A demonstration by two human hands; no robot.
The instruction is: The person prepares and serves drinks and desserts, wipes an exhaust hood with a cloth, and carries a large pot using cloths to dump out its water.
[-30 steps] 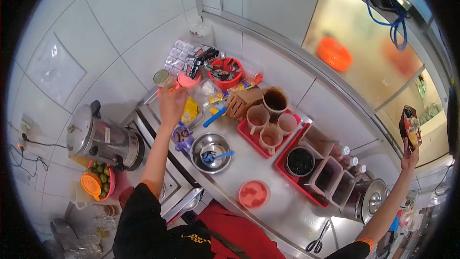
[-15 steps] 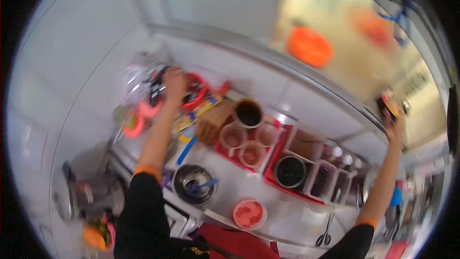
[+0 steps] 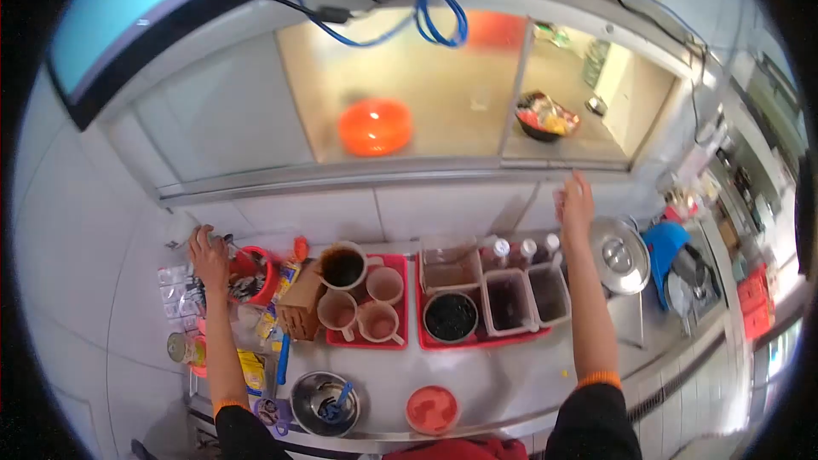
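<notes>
At the far left of the counter, my left hand [image 3: 208,257] reaches over dark small packets [image 3: 192,291], beside a red basket [image 3: 271,277] of more packets. Its fingers are spread and bent downward; I make out nothing held in them. My right hand [image 3: 577,202] is raised in front of the window ledge, fingers apart and apparently holding nothing. Beyond it, on the far side of the sliding window, sits a dark bowl [image 3: 538,132] heaped with colourful packets. The hand and the bowl are apart.
Red trays hold pitchers [image 3: 338,312] and dark-filled tubs [image 3: 509,300]. Nearer stand a steel bowl [image 3: 300,403] with a blue utensil and a pink-red container [image 3: 432,410]. A lidded pot [image 3: 619,257] is right of my arm. Blue cables [image 3: 443,13] hang above.
My right hand has come away from the bowl at the window, which now sits farther inside. My left hand stays by the packets. The view has turned and shifted.
</notes>
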